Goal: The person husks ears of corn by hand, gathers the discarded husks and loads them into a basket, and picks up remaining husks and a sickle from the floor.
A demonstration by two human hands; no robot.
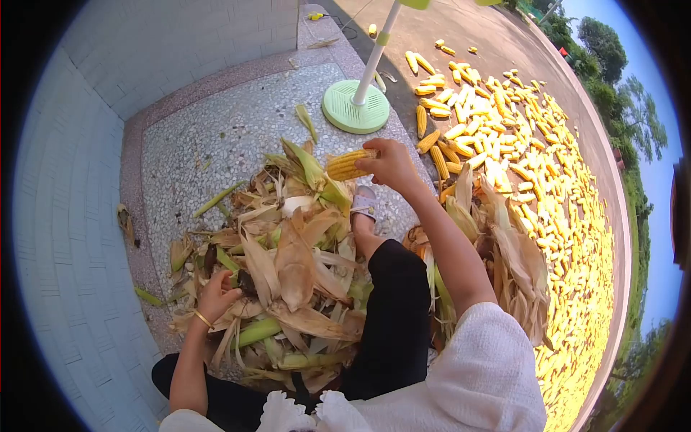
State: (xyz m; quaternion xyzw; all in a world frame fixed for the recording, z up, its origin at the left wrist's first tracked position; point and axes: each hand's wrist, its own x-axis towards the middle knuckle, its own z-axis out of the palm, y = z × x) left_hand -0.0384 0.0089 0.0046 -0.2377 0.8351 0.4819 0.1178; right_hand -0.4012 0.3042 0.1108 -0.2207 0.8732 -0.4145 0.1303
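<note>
R hand (pixel 389 167) clamped on cob (pixel 345 165) end, long axis pointing L over husks (pixel 295 266). L hand (pixel 214 297) apart, farther, at husks; can't tell grip.

The fingers of the right hand (pixel 392 167) cover the right end of the corn cob (pixel 347 165). The exact contact between the left hand (pixel 216 295) and the husk pile (pixel 295 266) is indistinct. The top edge cuts off the pole (pixel 378 50). The yellow object (pixel 315 16) at the far end of the paved floor (pixel 209 137) is too small to identify. The seat is concealed.
</note>
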